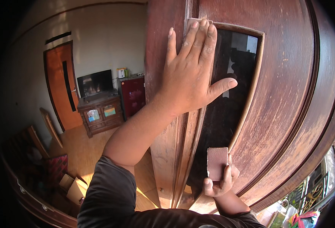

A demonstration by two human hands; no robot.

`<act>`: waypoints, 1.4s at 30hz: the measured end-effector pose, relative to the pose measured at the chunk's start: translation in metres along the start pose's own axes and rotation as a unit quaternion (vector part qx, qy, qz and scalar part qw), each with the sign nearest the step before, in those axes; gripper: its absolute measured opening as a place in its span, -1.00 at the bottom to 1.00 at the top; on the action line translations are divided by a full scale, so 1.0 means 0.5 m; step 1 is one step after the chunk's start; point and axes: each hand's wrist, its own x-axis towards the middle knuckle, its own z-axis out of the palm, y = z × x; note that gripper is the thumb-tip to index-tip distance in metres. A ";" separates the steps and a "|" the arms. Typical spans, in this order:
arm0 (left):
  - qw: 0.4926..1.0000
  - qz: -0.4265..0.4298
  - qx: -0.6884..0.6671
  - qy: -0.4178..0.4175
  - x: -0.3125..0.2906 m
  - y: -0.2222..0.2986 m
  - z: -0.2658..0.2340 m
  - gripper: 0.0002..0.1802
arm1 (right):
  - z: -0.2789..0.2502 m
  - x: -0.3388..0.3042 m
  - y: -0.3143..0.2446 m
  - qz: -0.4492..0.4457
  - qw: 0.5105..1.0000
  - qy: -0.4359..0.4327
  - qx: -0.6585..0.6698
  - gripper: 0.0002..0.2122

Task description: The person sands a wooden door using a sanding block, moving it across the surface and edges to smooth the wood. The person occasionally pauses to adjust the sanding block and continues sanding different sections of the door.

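Observation:
My left hand (pixel 192 64) lies flat against a brown wooden door (pixel 281 72), fingers stretched upward and thumb spread over a dark glass pane (pixel 232 102). Under its fingertips shows the pale edge of a small sheet (pixel 191 22), probably sandpaper; the rest is covered. Dust whitens the fingers. Lower down, my right hand (pixel 224 182) grips a brown rectangular piece of sandpaper (pixel 217 161), which looks folded or backed by a block. It stands upright in front of the pane, its rough-looking face turned toward me. The door's finish is worn and patchy around the pane's frame.
Inside the room at left stand a television (pixel 95 83) on a wooden cabinet (pixel 102 114), a dark red fridge (pixel 133 93) and an orange door (pixel 62 83). A cardboard box (pixel 77 190) is on the tiled floor (pixel 110 152). Outdoors, a colourful bag (pixel 304 219) lies at lower right.

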 end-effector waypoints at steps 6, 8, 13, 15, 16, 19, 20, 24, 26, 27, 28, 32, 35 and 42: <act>0.995 -0.023 -0.060 -0.082 -0.096 0.075 -0.056 0.25 | 0.000 -0.006 0.000 0.000 1.000 0.007 -0.002 -0.30; 0.991 -0.037 -0.012 -0.129 -0.069 0.061 -0.050 0.24 | -0.003 -0.010 0.000 -0.003 1.000 0.000 -0.022 -0.31; 0.998 -0.018 0.052 0.020 -0.001 -0.001 0.011 0.17 | -0.008 -0.017 -0.003 0.008 0.999 -0.017 -0.044 -0.31; 0.997 -0.047 -0.044 -0.042 -0.061 0.025 0.005 0.16 | -0.009 -0.020 -0.006 0.017 0.998 -0.022 -0.064 -0.30; 0.996 -0.043 -0.074 -0.034 -0.098 0.044 -0.003 0.16 | -0.009 -0.020 -0.007 0.019 0.997 -0.021 -0.075 -0.30; 0.994 -0.017 -0.091 -0.066 -0.185 0.095 -0.030 0.20 | -0.010 -0.019 -0.002 0.005 0.999 -0.017 -0.043 -0.30; 0.990 -0.038 -0.092 -0.095 -0.185 0.096 -0.032 0.20 | -0.010 -0.019 0.001 0.013 0.999 -0.025 -0.020 -0.30; 0.998 -0.034 -0.054 -0.015 -0.052 0.020 0.009 0.14 | -0.007 -0.016 0.006 -0.008 0.999 -0.022 -0.036 -0.31; 0.999 -0.028 -0.019 0.031 0.033 -0.030 0.039 0.14 | -0.003 -0.015 0.004 -0.008 1.000 -0.013 -0.021 -0.31; 0.999 -0.034 -0.006 0.033 0.060 -0.042 0.046 0.13 | -0.001 -0.015 0.003 -0.009 0.999 -0.008 -0.032 -0.31; 0.999 -0.041 0.008 0.034 0.071 -0.048 0.055 0.13 | 0.001 -0.016 0.001 -0.003 0.999 -0.007 -0.039 -0.31; 0.998 -0.024 0.002 0.051 -0.007 0.010 0.034 0.16 | -0.002 -0.015 -0.004 0.008 0.999 -0.017 -0.028 -0.32; 0.994 -0.068 -0.048 -0.071 -0.125 0.079 0.002 0.20 | -0.007 -0.016 -0.005 0.006 0.999 -0.024 -0.045 -0.33; 0.973 -0.064 -0.193 -0.110 -0.326 0.140 -0.023 0.04 | -0.002 -0.021 0.001 -0.015 0.998 -0.015 -0.053 -0.30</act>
